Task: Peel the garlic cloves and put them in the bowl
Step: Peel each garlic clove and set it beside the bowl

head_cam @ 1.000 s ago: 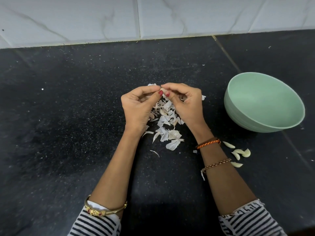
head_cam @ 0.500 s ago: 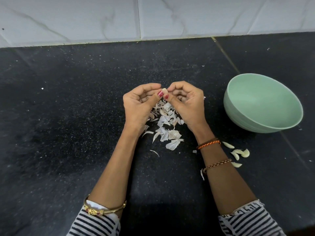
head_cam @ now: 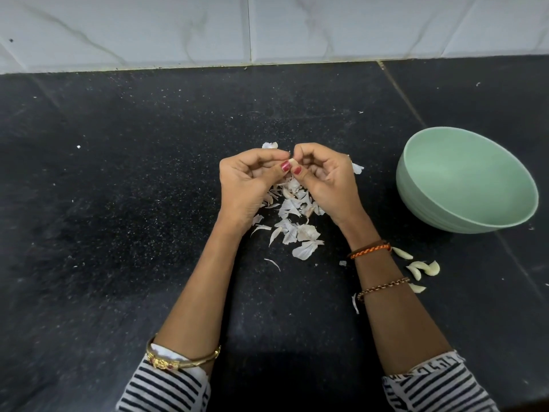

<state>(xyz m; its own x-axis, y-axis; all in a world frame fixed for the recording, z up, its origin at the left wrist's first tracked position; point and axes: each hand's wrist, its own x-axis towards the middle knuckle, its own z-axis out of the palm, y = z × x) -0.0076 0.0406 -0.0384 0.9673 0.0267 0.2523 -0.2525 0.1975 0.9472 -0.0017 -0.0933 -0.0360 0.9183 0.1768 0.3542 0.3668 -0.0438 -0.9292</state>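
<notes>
My left hand (head_cam: 248, 185) and my right hand (head_cam: 325, 181) meet thumb to thumb above the counter (head_cam: 118, 203), and both sets of fingers are curled in and pinched on 1 garlic clove (head_cam: 292, 162). Only a pale tip of the clove shows between my 2 red thumbnails; the rest is hidden inside my grip, so I cannot tell how much skin it carries.

Directly under my fingers and trailing back toward my wrists lies a loose heap of garlic skins (head_cam: 292, 215), white and papery, spread flat on the dark stone. 1 more scrap (head_cam: 269, 145) sits just past my left fingertips.

Nearer to me than my fingers and off to their right, beside my right forearm, lie 4 peeled cloves (head_cam: 420, 269) on the counter, close together, with 1 partly tucked behind the braided band (head_cam: 370, 250) at my wrist.

Further right of my right hand, well apart from it, stands the green bowl (head_cam: 421, 209), tilted so its inside faces me; nothing shows in it.

Beyond my fingers the counter runs to the white tiled wall (head_cam: 178, 28).
</notes>
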